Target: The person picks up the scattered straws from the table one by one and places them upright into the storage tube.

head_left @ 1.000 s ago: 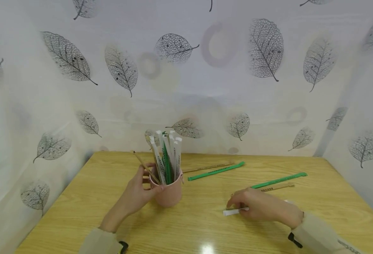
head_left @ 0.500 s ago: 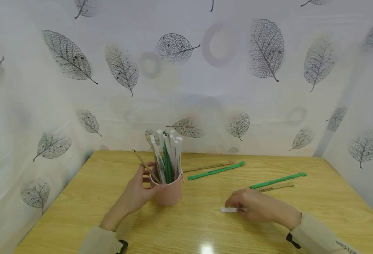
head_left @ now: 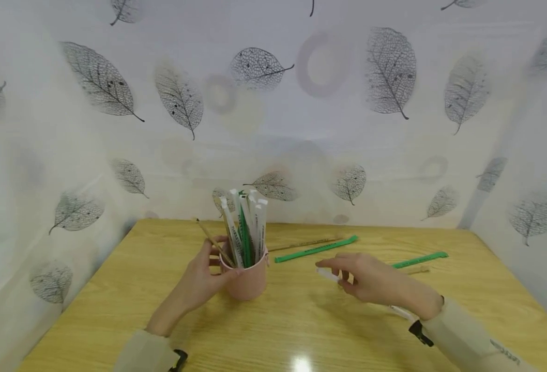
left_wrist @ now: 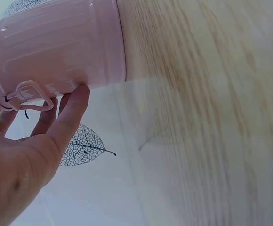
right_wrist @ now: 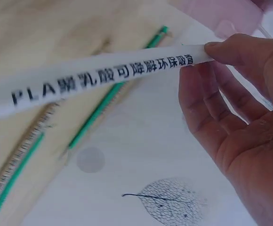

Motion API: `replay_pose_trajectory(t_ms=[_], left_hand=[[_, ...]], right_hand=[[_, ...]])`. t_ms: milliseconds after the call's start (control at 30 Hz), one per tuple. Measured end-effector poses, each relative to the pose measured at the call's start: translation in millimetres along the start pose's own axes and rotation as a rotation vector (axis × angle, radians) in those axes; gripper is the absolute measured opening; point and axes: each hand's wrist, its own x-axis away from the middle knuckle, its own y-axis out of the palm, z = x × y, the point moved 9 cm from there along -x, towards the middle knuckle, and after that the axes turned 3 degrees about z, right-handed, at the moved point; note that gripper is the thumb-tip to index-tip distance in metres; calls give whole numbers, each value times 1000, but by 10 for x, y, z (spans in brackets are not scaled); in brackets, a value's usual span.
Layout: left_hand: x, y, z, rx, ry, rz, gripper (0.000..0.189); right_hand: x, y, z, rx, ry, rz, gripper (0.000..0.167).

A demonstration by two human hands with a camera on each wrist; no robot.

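Note:
My left hand (head_left: pixel 201 281) grips a small pink pail (head_left: pixel 247 284) by its left side, thumb near the rim and fingers around the back. Several paper-wrapped straws (head_left: pixel 243 232), white, green and brown, stand in the pail; one brown straw (head_left: pixel 214 242) leans out leftward over the fingers. In the left wrist view the fingers lie along the pail wall (left_wrist: pixel 56 47) by its wire handle (left_wrist: pixel 35 96). My right hand (head_left: pixel 371 279) pinches a white wrapped straw (right_wrist: pixel 103 75) with dark print between thumb and fingers, raised over the table to the right of the pail.
A green straw (head_left: pixel 317 248) and a brown one (head_left: pixel 301 244) lie on the wooden table (head_left: pixel 236 341) behind and right of the pail. Another green straw (head_left: pixel 421 260) and brown straw (head_left: pixel 415 270) lie beyond the right hand. A leaf-patterned cloth (head_left: pixel 301 119) closes off the back and sides.
My right hand has lifted the white straw off the table, rising and shifting slightly toward the back. The left hand and the pail have stayed in place.

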Motion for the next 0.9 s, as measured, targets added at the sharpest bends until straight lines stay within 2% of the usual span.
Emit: replay_pose_trajectory(t_ms=[200,567,900], left_hand=[[0,10,0,18,-8,-1,69],[2,22,-9,10,-9,-9,70],[-6,20,-16,17,-25,-12,71]], right_hand=[[-124,-293,-103,-14,-89,162,52],[-296,-773,-290,-86,-277,577,58],[-442,-1021,-359,-181,-288,727,57]])
